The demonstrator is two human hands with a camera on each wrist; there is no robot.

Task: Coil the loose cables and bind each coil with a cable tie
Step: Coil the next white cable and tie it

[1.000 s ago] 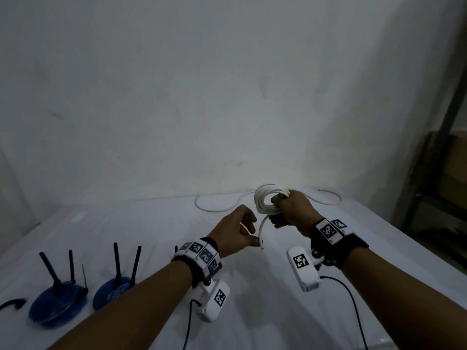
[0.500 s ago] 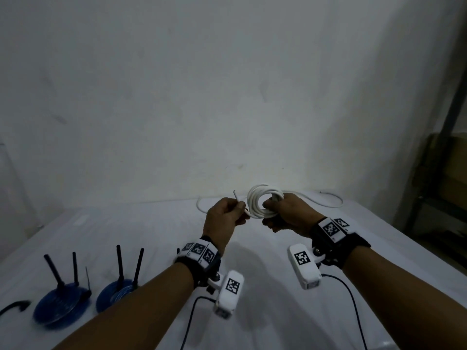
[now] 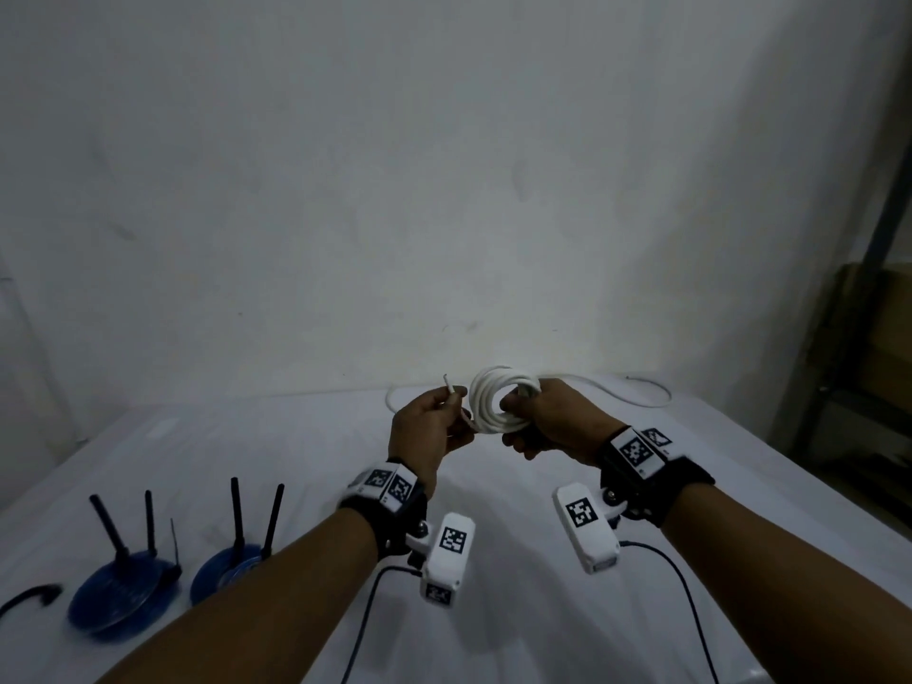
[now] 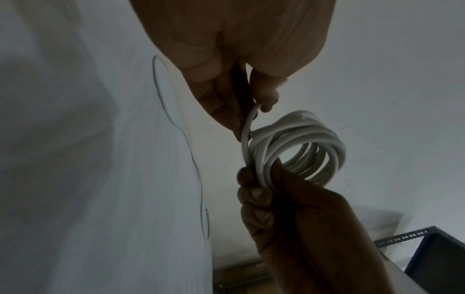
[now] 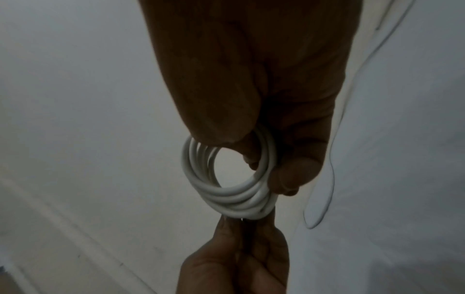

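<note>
While my right hand [image 3: 552, 422] grips the white cable coil [image 3: 498, 404], my left hand [image 3: 429, 431] just beside it pinches the coil's free end [image 3: 451, 390], both raised above the table [image 3: 247, 461]

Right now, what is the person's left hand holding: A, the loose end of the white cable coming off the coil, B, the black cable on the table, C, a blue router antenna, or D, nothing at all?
A: the left hand pinches the loose end leading off the white coil, which the right hand grips.
</note>
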